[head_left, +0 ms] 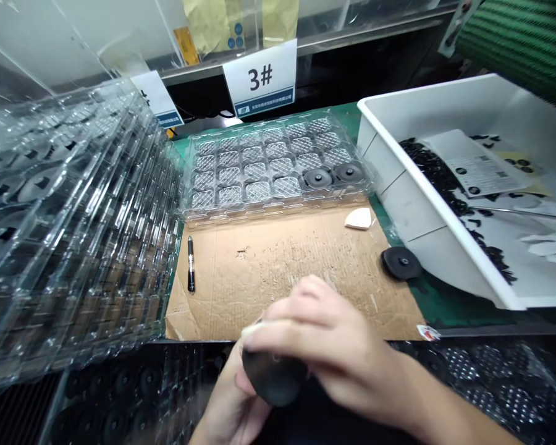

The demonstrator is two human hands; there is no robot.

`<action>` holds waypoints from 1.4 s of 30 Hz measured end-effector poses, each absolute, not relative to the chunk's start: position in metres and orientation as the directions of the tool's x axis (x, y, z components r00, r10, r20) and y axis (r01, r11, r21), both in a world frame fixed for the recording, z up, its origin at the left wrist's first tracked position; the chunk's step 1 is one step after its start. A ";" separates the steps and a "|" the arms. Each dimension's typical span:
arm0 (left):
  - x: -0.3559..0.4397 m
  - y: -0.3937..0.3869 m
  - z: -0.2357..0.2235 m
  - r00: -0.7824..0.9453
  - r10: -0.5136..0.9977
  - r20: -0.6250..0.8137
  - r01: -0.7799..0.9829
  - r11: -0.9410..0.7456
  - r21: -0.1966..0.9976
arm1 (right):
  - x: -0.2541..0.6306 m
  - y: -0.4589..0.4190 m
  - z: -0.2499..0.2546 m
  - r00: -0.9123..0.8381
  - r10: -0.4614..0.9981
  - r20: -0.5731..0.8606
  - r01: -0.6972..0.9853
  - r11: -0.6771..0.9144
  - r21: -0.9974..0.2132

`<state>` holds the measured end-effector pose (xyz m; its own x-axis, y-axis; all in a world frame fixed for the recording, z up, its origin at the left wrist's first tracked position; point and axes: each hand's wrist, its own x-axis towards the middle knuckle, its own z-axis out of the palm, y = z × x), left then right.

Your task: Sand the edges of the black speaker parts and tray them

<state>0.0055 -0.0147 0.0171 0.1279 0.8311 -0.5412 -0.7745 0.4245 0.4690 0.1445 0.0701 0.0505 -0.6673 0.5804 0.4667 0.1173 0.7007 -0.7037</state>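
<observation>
Both my hands meet low in the middle of the view, over the near edge of a cardboard sheet (278, 272). My right hand (333, 346) lies on top, fingers curled over a black round disc (273, 377). My left hand (234, 408) cups the same disc from below. The picture is smeared here, so the disc's detail is unclear. A clear blister tray (241, 167) lies beyond the cardboard, with two black discs (318, 178) in its right-hand pockets.
A tall stack of clear trays (69, 235) fills the left. A white bin (426, 204) with small black parts and papers stands at the right. A loose black disc (401, 262), a white wedge (359, 218) and a pen (191, 262) lie nearby. Filled trays (120, 389) sit below.
</observation>
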 end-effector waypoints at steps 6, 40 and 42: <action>-0.010 -0.018 0.006 0.237 0.874 -0.424 -0.839 0.404 0.364 | 0.175 0.055 0.007 -0.441 0.895 -0.070 0.391 0.121 -0.912; 0.001 -0.014 0.008 -0.135 0.904 -0.406 -0.810 0.136 0.571 | 0.156 0.050 0.027 -0.390 0.919 0.063 0.296 0.190 -0.936; 0.001 -0.012 0.010 -0.145 0.888 -0.436 -0.807 0.149 0.572 | 0.160 0.052 0.006 -0.268 0.963 -0.024 0.375 0.082 -0.923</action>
